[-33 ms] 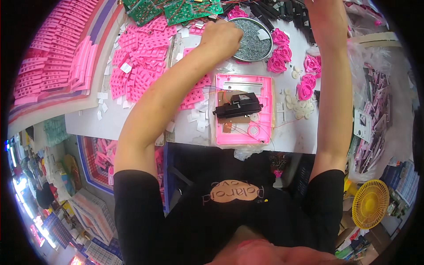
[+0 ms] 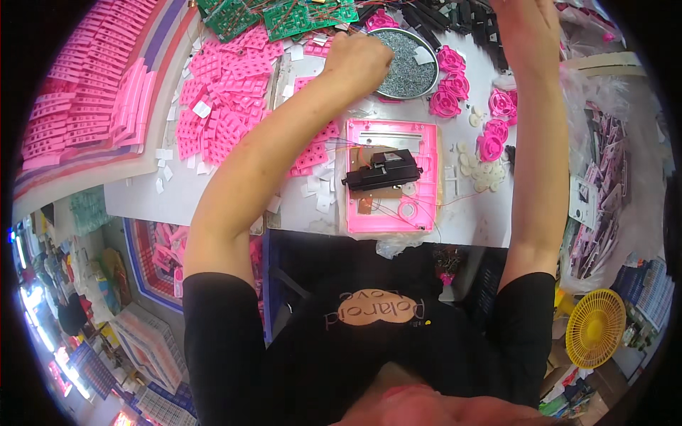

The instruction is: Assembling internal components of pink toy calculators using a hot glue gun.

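Note:
My left hand (image 2: 359, 62) is curled closed at the left rim of a round dish (image 2: 436, 79) full of small grey metal screws (image 2: 403, 77). Its fingertips are hidden, so whatever they may hold cannot be made out. At the upper right, my right hand (image 2: 527, 18) reaches past black plastic parts (image 2: 486, 32), its fingers partly cut off by the picture's edge. Between my forearms lies a pink plastic housing (image 2: 428, 206) on the table. A black mechanism (image 2: 387, 170) with thin wires rests in it, untouched by either hand.
Flat pink parts (image 2: 226, 92) are heaped left, with green circuit boards (image 2: 305, 20) behind. Pink round parts (image 2: 446, 103) and whitish discs (image 2: 483, 174) lie right of the housing. Stacked pink strips (image 2: 85, 92) fill the far left; a yellow fan (image 2: 597, 328) stands lower right.

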Demonstrator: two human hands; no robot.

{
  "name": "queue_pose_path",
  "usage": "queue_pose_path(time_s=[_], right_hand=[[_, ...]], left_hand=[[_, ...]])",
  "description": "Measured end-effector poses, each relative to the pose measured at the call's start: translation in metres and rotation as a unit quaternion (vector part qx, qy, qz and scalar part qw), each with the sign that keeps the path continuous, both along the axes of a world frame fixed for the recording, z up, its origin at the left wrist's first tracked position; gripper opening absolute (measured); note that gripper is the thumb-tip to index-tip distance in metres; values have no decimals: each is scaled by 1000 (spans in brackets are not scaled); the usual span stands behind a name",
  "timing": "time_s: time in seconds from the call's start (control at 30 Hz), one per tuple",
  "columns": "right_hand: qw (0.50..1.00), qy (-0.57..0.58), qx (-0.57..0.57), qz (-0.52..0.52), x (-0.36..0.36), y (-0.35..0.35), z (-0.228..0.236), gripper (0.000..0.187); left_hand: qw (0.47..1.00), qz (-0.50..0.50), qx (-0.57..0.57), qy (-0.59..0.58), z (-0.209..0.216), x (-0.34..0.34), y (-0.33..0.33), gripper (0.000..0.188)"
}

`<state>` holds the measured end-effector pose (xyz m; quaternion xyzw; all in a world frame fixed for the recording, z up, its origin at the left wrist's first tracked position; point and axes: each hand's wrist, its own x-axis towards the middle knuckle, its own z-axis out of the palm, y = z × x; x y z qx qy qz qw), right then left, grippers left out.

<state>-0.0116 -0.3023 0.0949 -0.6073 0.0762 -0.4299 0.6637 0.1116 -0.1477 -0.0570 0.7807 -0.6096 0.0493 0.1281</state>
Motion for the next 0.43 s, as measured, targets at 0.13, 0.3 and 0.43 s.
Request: queue_pose_path(time_s=[0.13, 0.3, 0.43], right_hand=[[991, 53, -80, 92, -3, -7, -12, 46], [979, 29, -19, 199, -26, 27, -27, 50], [941, -78, 41, 326, -79, 48, -45, 42]], left_hand=[[998, 20, -51, -9, 2, -8, 4, 16], [996, -3, 48, 75, 35, -18, 17, 14], [988, -84, -125, 38, 56, -60, 67, 13]])
